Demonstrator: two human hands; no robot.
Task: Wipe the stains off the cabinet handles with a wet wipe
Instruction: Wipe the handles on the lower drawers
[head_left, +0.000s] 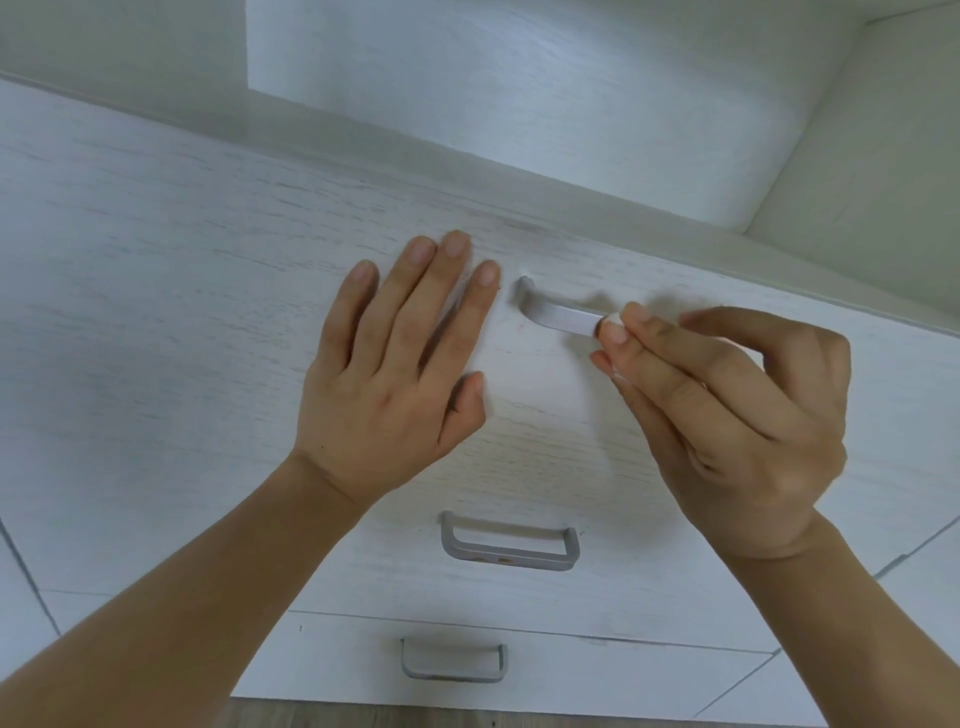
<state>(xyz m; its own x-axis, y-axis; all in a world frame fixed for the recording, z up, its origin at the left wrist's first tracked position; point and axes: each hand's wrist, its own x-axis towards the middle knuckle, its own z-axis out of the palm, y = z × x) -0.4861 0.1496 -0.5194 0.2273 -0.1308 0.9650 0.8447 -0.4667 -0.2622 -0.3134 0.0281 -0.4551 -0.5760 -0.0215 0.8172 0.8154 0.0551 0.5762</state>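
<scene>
A person's left hand (395, 364) lies flat and spread against the pale wood-grain front of a cabinet (156, 291), fingers splayed toward 12 o'clock and gripping nothing, the index fingertip just beside the near end of the top handle (558, 314). The right hand (727, 415), reaching in from 4 o'clock, pinches its fingertips (618, 332) together at the far portion of that same handle; the thumb and first fingers are closed narrow against the metal bar. Whether a wet wipe sits between those fingertips cannot be told, as motion blur and the fingers themselves cover that spot.

The top handle, a grey metal bar, stands out from the drawer front at the frame's centre, its left post visible and its right half hidden behind the right hand. At 6 o'clock from it sits a second handle (509, 543), untouched, with two small reddish-brown marks showing on its lower edge. Farther toward 6 o'clock, on the lowest drawer front, is a third handle (452, 660), also apart from both hands. A small reddish speck shows on the cabinet surface just left of the top handle's post. Both forearms are bare, entering from the lower corners of the frame.
</scene>
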